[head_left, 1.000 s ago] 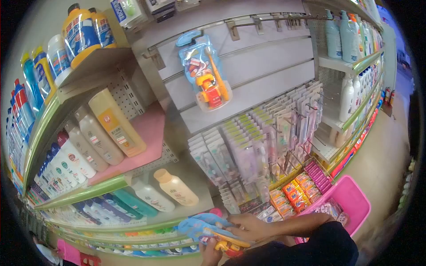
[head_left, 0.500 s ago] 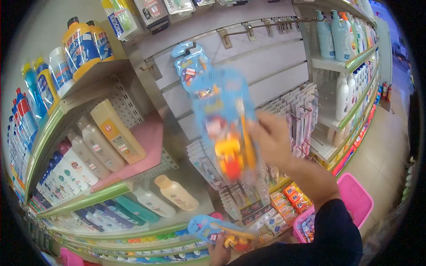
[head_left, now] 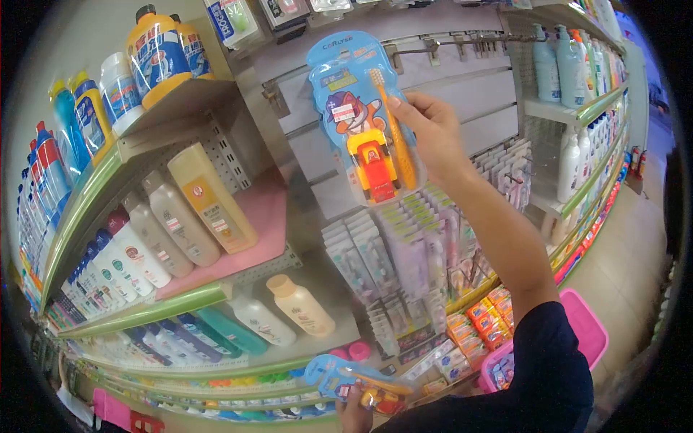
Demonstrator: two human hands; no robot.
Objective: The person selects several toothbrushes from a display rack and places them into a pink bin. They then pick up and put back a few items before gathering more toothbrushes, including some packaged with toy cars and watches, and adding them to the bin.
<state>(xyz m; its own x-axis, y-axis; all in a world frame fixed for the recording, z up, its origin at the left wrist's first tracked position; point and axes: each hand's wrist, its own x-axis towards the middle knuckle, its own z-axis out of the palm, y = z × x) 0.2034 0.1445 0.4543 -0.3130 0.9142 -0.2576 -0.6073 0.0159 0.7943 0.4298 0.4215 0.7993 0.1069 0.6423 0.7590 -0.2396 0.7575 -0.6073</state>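
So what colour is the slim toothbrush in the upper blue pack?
Orange toothbrush, clearest in the head view.

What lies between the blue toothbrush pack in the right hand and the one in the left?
Rows of hanging packs fill the stretch between the raised pack and lower pack, shown in the head view.

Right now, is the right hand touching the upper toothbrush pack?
Touching. The head view shows the right hand gripping the right edge of the upper toothbrush pack, thumb over its front near the orange toothbrush.
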